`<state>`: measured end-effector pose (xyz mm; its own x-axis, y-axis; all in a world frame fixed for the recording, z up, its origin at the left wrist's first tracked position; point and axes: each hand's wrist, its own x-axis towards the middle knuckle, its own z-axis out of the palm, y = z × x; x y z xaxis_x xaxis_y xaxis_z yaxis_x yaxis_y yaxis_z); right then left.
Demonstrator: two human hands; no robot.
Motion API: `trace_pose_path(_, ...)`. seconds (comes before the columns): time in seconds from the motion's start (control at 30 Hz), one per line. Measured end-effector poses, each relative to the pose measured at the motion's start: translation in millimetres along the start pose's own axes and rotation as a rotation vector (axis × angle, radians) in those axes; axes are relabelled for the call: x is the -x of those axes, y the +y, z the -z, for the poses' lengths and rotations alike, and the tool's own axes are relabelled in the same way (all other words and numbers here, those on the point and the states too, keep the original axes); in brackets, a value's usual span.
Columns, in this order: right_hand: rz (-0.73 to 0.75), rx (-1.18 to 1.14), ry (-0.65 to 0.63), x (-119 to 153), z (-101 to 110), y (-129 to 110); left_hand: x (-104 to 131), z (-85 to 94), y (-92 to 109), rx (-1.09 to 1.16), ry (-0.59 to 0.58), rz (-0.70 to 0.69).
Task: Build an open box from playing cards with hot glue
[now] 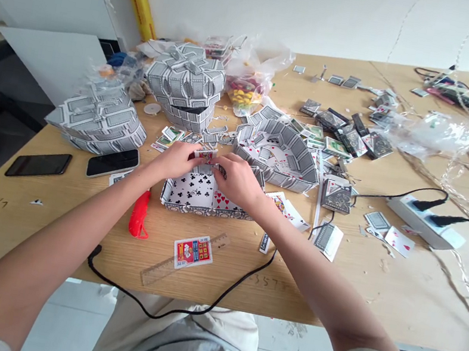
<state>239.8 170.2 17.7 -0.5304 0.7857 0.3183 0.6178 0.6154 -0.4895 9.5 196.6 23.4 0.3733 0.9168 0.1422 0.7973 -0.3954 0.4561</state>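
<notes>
Playing cards form a shallow box [187, 208] in front of me, its inside lined with clubs and hearts. Over its far wall my left hand [180, 160] pinches a folded card piece [205, 155]. My right hand [236, 179] is bent over the same wall, fingertips close to the left ones; what its fingers press on is mostly hidden. Behind and to the right of my right hand sits an open card box [293, 177] with loose pieces inside. A red card [192, 251] lies across a clear ruler [156, 272] nearer the table's front edge.
At the left stand two lidded card boxes [185, 79] [101, 122] and two phones [39, 164] [113, 162]. A red cutter [139, 214] lies beside the tray. A black cable [233, 287] crosses the front edge. Card packs [337, 195] and a power strip [426, 221] are at right.
</notes>
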Motion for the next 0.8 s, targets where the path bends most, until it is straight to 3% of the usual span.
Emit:
trace_pose_path(0.3,-0.040,0.038,-0.080,-12,-6,2,1,-1.2,0,-0.031,0.024,-0.008)
trace_pose_path(0.63,-0.049,0.038,-0.085,-13,-6,2,2,-6.6,1,-0.016,0.086,0.011)
trace_pose_path(0.8,-0.019,-0.096,-0.029,-8,4,4,4,7.9,7,0.069,0.228,0.082)
